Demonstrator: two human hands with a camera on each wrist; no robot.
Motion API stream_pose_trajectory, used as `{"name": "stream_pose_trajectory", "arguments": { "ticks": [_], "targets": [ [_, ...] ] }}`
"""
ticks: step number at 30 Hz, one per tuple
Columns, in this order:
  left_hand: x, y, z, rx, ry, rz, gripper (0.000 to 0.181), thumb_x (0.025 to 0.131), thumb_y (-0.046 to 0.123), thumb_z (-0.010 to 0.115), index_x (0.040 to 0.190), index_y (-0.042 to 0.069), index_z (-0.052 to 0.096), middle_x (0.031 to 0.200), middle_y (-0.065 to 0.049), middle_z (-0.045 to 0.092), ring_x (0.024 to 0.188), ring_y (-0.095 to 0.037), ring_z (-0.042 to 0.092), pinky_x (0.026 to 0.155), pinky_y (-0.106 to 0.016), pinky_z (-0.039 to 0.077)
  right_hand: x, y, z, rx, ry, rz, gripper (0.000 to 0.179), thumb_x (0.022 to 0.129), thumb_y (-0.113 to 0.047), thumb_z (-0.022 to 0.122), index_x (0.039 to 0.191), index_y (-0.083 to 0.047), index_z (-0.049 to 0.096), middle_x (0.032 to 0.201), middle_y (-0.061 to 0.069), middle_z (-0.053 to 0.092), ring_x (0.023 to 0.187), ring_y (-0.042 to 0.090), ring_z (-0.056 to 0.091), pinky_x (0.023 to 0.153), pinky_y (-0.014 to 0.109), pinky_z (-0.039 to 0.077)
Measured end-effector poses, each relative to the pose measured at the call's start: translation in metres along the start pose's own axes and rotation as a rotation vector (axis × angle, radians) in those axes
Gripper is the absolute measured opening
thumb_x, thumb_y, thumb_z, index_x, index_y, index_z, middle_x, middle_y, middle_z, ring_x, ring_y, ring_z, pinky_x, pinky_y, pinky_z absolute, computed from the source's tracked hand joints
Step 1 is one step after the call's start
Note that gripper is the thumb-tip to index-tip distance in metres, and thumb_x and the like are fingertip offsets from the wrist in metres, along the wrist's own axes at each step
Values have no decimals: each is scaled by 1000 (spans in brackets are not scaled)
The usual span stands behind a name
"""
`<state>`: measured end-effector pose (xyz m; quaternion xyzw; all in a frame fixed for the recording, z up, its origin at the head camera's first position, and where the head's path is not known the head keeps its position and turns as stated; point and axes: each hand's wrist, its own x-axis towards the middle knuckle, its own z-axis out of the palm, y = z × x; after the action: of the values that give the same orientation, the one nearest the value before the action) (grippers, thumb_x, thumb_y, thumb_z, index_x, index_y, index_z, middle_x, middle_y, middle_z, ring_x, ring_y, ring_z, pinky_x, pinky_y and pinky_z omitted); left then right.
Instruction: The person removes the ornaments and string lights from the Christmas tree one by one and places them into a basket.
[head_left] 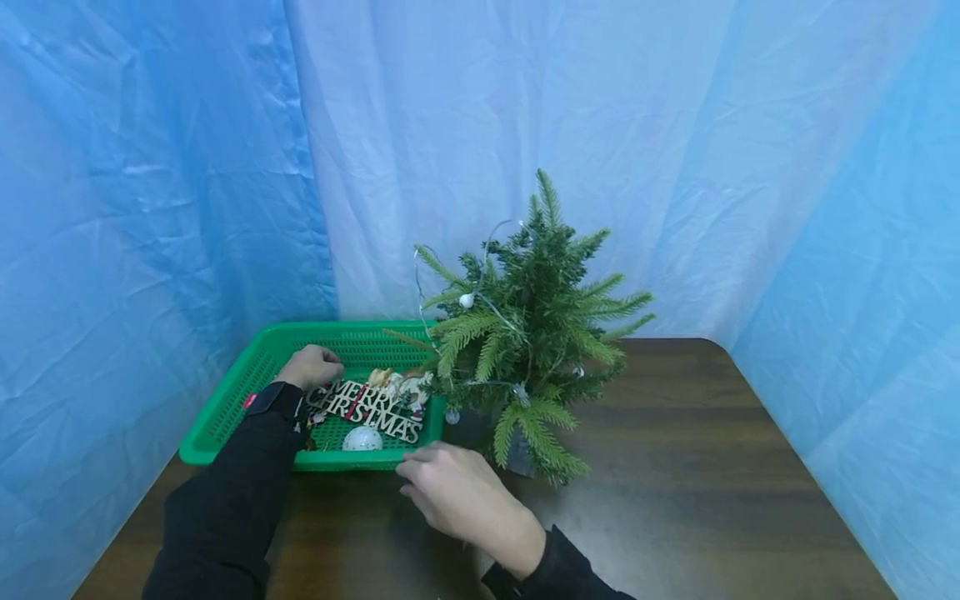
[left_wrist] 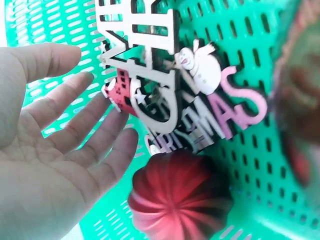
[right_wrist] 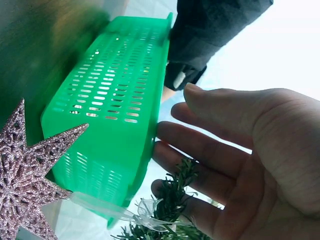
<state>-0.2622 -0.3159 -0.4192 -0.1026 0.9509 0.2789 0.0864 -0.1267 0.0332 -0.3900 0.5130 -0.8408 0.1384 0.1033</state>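
Observation:
In the head view my left hand [head_left: 309,367] reaches over the green plastic basket [head_left: 225,379]. Its fingers are spread and slightly bent in the left wrist view, beside a wooden Merry Christmas sign [head_left: 375,408] and a red ribbed ball ornament [left_wrist: 177,197]; nothing is held. My right hand [head_left: 457,492] hovers near the basket's front right corner. Its loosely bent fingers hold nothing in the right wrist view, close to a green branch [right_wrist: 175,197]. A pink glitter star [right_wrist: 22,185] there has a clear ribbon [right_wrist: 100,205] leading towards the branch.
A small artificial Christmas tree [head_left: 532,325] with a string of lights stands right of the basket on the dark wooden table [head_left: 675,467]. A white dome-shaped ornament [head_left: 363,439] lies at the basket's front. Blue curtains [head_left: 480,125] surround the table.

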Motion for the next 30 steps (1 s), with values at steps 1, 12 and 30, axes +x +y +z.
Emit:
{"name": "stream_pose_trajectory", "arguments": {
  "ticks": [1,12,30],
  "targets": [
    [-2,1,-2,5,0,13,46,103,19,53,139,-10,53,131,-31,57,103,-41,62,83,-49,51,1,0,0,-7,0,-3,16,101,-25,67,114,-21,75,113,-8,72,103,7,66,83,19,52],
    [-20,27,-27,80,81,188,40,107,21,50,139,-4,55,137,-29,53,121,-47,52,97,-56,45,2,0,1,-6,50,-54,14,99,-25,70,111,-19,75,101,-9,71,91,5,66,75,17,52],
    [-105,95,-7,-79,469,638,35,103,39,61,130,18,68,129,-8,61,111,-25,57,88,-49,49,-56,11,-47,308,-39,-254,27,104,-26,61,127,-15,70,115,-6,71,107,3,64,91,15,49]
  ]
}}
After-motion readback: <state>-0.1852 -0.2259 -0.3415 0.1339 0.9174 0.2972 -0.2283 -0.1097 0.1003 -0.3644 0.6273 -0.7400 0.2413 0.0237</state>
